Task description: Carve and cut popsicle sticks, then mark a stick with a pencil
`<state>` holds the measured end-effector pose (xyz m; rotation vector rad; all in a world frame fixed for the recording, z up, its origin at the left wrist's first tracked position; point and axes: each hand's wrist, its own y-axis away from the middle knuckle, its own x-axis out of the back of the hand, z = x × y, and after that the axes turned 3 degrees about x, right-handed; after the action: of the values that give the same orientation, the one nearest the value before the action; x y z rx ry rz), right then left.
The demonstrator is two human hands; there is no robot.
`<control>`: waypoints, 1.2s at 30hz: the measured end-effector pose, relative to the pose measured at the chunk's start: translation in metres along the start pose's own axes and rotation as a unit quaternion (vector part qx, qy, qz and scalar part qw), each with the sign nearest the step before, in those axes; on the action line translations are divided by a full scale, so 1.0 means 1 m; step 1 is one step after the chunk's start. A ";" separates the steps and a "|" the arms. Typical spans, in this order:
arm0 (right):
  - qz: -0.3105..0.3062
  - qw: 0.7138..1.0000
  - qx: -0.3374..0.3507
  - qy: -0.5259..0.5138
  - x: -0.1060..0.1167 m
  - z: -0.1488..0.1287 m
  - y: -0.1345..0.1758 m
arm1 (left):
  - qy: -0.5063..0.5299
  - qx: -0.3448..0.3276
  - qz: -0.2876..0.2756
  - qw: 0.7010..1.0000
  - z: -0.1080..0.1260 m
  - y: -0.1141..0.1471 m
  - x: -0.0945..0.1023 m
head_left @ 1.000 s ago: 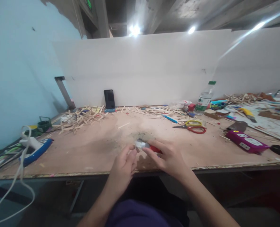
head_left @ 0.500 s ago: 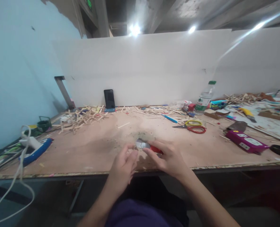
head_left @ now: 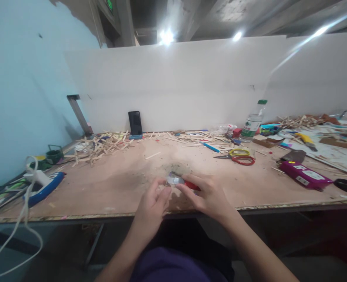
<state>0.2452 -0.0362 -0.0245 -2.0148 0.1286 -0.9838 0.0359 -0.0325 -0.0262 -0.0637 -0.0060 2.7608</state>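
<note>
My right hand is closed round the red handle of a red-handled metal tool, just above the table near its front edge. The tool's short silvery head points left, towards the fingers of my left hand; its exact kind is not clear. My left hand is closed in a pinch, thumb against forefinger, right beside the tip of that head. Whatever lies between those fingertips is too small and blurred to name. Behind the tool a dark, greenish smudge marks the tabletop.
Thin wooden sticks lie heaped along the back. A phone leans on the white partition. To the right are scissors, a blue pen-like tool, a water bottle and a purple box. A blue power strip sits left.
The tool's head has turned slightly and looks narrower than before. Both hands stay almost in the same place.
</note>
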 end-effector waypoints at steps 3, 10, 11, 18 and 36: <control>0.007 1.000 0.002 0.003 -0.001 0.001 0.001 | 0.003 0.000 0.001 1.000 -0.001 0.000 0.000; 0.011 1.000 0.006 0.016 -0.003 0.003 0.002 | 0.011 0.008 0.002 1.000 0.000 -0.001 0.000; 0.011 1.000 0.005 0.019 -0.003 0.004 0.001 | 0.012 0.010 0.003 1.000 0.000 -0.001 0.000; 0.006 0.999 0.005 0.040 -0.006 0.002 -0.001 | 0.016 0.033 0.008 0.999 -0.002 -0.004 0.003; 0.045 0.999 -0.003 0.013 -0.005 0.006 -0.004 | 0.017 0.033 0.012 0.999 -0.001 0.000 0.004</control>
<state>0.2448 -0.0279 -0.0262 -1.9848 0.2350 -0.9542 0.0320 -0.0309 -0.0272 -0.0944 0.0950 2.7808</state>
